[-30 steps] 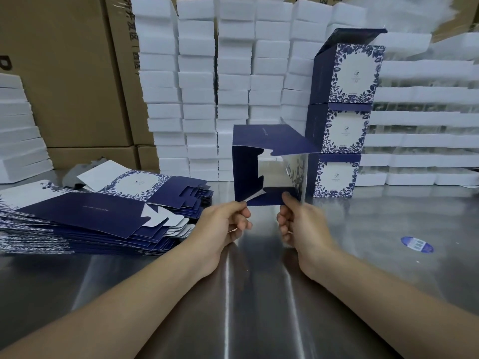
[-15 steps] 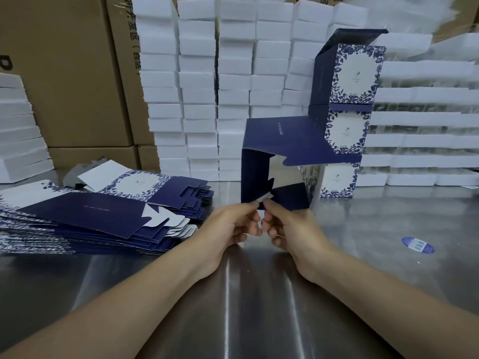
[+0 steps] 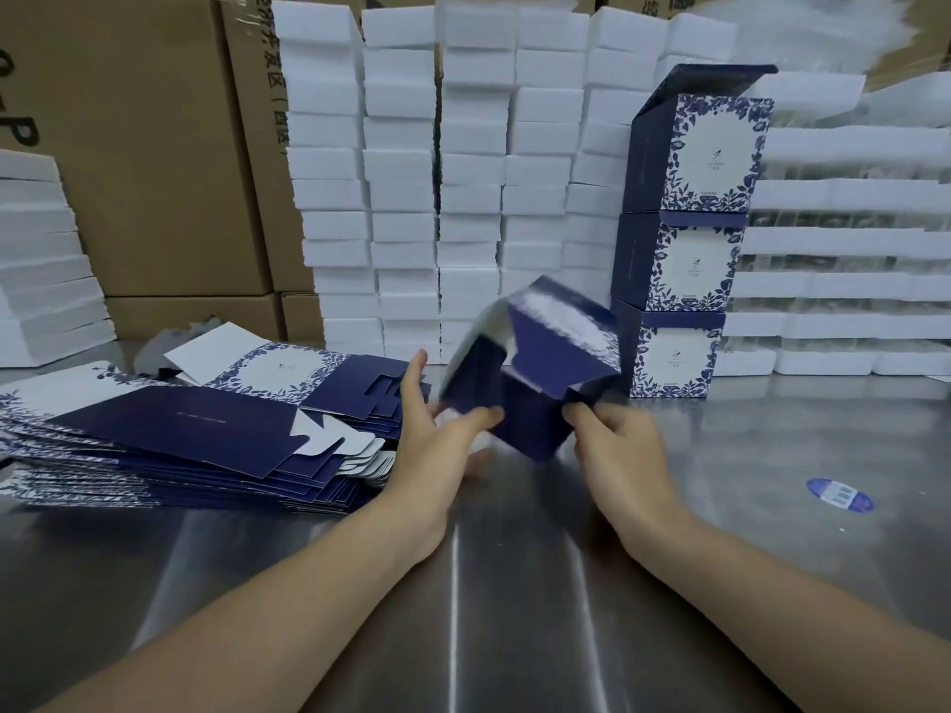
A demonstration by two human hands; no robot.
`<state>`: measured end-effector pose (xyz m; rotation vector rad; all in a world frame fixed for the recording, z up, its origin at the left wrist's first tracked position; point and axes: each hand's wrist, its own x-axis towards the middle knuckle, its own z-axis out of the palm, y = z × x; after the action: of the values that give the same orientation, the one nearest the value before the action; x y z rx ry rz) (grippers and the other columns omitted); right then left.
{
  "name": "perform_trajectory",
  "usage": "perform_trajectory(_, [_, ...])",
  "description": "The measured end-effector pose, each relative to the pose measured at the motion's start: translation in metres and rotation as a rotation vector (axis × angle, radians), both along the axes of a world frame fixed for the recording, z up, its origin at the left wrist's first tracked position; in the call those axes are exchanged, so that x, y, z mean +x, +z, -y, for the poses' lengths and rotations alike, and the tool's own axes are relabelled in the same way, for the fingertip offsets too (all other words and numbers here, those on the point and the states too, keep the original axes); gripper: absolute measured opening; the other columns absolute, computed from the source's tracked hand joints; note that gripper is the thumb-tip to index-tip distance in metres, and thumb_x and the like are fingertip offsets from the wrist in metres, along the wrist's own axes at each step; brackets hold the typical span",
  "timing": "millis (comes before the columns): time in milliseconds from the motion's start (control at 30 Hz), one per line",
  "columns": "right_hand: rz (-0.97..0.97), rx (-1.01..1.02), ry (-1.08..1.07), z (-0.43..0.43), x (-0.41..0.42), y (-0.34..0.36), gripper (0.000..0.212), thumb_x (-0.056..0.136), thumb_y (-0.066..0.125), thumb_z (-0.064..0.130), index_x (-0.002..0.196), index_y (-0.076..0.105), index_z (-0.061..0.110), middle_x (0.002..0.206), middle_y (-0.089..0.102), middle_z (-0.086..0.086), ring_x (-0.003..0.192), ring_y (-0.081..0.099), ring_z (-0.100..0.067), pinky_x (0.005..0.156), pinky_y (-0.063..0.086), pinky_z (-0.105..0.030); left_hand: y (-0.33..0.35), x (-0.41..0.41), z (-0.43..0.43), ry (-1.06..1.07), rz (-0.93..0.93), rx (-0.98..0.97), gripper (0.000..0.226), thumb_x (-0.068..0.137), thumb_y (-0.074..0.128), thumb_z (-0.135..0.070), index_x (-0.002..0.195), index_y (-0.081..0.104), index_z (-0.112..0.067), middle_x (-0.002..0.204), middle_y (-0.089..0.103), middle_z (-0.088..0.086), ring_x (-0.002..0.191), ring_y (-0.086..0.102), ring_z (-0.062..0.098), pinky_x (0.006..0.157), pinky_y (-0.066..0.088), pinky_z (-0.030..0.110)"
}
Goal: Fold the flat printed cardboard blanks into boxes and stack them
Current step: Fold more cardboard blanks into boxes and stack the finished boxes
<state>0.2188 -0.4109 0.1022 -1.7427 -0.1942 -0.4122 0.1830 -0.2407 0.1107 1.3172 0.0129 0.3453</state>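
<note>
- Many flat blanks lie in a fanned pile on the steel surface at your left.
- Your left hand is spread wide, fingers straight, its thumb against the half-folded box.
- That box, blurred and tilted, sits between your two hands.
- Your right hand pinches the box's lower right edge with curled fingers.
- Three finished boxes stand stacked just behind, to the right.
</note>
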Motion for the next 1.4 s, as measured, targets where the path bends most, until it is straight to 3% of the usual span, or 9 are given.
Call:
perform_trajectory(167, [0.149, -0.098, -0.090, 0.003, 0.005, -0.005, 0.043, 0.093, 0.070, 0.024, 0.068, 0.034, 0.021, 0.052, 0.036, 0.012, 0.055, 0.031, -0.009, 0.058, 0.032, -0.037, 0.004, -0.003, 0.003, 0.029, 0.094, -0.038, 0.091, 0.059, 0.055, -0.012, 0.136, 0.054, -0.060, 0.153, 0.049, -0.003, 0.139, 0.052, 0.016, 0.112, 0.049, 0.044])
perform_trajectory(300, [0.307, -0.040, -0.065, 0.001, 0.000, -0.003, 0.038, 0.087, 0.076, 0.046, 0.102, 0.041, 0.042, 0.065, 0.047, 0.013, 0.061, 0.047, -0.010, 0.063, 0.045, -0.040, 0.003, -0.004, 0.006, -0.014, 0.088, -0.051, 0.027, 0.090, 0.060, -0.031, 0.101, 0.083, -0.040, 0.113, 0.079, -0.003, 0.097, 0.076, 0.009, 0.075, 0.058, 0.023])
perform_trajectory(433, [0.368, -0.012, -0.045, 0.002, 0.001, -0.001, 0.044, 0.084, 0.074, 0.056, 0.119, 0.047, 0.051, 0.068, 0.049, 0.010, 0.063, 0.052, -0.011, 0.066, 0.048, -0.038, 0.005, -0.007, 0.005, -0.081, 0.085, -0.094, 0.044, 0.108, 0.045, -0.053, 0.096, 0.085, -0.042, 0.107, 0.082, -0.007, 0.096, 0.079, 0.009, 0.067, 0.060, 0.019])
perform_trajectory(567, [0.393, 0.015, -0.046, 0.004, 0.004, 0.000, 0.030, 0.086, 0.069, 0.061, 0.109, 0.062, 0.044, 0.064, 0.040, 0.012, 0.060, 0.040, -0.006, 0.059, 0.037, -0.025, 0.008, -0.011, 0.006, -0.098, 0.103, -0.093, 0.053, 0.104, 0.040, -0.066, 0.093, 0.085, -0.043, 0.104, 0.082, -0.007, 0.093, 0.078, 0.005, 0.066, 0.059, 0.016])
perform_trajectory(667, [0.391, 0.043, -0.072, 0.006, 0.002, 0.002, 0.030, 0.086, 0.064, 0.064, 0.107, 0.062, 0.041, 0.063, 0.037, 0.013, 0.059, 0.037, -0.006, 0.057, 0.036, -0.022, 0.007, -0.009, 0.005, -0.096, 0.079, -0.016, 0.044, 0.107, 0.044, -0.057, 0.095, 0.085, -0.042, 0.102, 0.081, -0.015, 0.089, 0.076, -0.003, 0.062, 0.056, 0.013])
perform_trajectory(867, [0.385, 0.051, -0.077, 0.007, -0.003, 0.006, 0.035, 0.085, 0.067, 0.067, 0.108, 0.062, 0.040, 0.065, 0.035, 0.012, 0.061, 0.037, -0.008, 0.057, 0.035, -0.025, 0.001, -0.005, 0.009, -0.087, 0.136, 0.189, 0.036, 0.100, 0.069, -0.035, 0.136, 0.068, -0.032, 0.126, 0.075, -0.012, 0.121, 0.068, 0.005, 0.098, 0.055, 0.023])
perform_trajectory(1133, [0.444, -0.126, -0.016, 0.002, -0.013, 0.007, 0.039, 0.083, 0.067, 0.069, 0.114, 0.065, 0.045, 0.077, 0.041, 0.015, 0.070, 0.046, -0.013, 0.066, 0.038, -0.024, -0.010, 0.006, -0.001, 0.237, 0.125, 0.350, 0.038, 0.082, 0.085, -0.055, 0.114, 0.070, -0.040, 0.100, 0.077, -0.019, 0.095, 0.072, 0.003, 0.075, 0.055, 0.027])
perform_trajectory(1300, [0.554, -0.313, -0.002, -0.001, -0.023, 0.010, 0.042, 0.087, 0.065, 0.070, 0.124, 0.069, 0.051, 0.092, 0.042, 0.014, 0.079, 0.054, -0.015, 0.070, 0.047, -0.028, -0.015, 0.013, -0.004, 0.250, 0.125, 0.312, 0.017, 0.092, 0.072, -0.024, 0.106, 0.076, -0.035, 0.101, 0.079, -0.014, 0.099, 0.074, 0.019, 0.093, 0.060, 0.049])
perform_trajectory(1400, [0.800, -0.445, -0.054, -0.003, -0.024, 0.015, 0.041, 0.088, 0.074, 0.065, 0.116, 0.079, 0.036, 0.105, 0.042, 0.010, 0.089, 0.052, -0.014, 0.074, 0.051, -0.032, -0.015, 0.013, -0.001, 0.242, 0.068, 0.283, 0.016, 0.083, 0.059, -0.030, 0.094, 0.070, -0.035, 0.085, 0.072, -0.019, 0.087, 0.063, 0.017, 0.084, 0.052, 0.016])
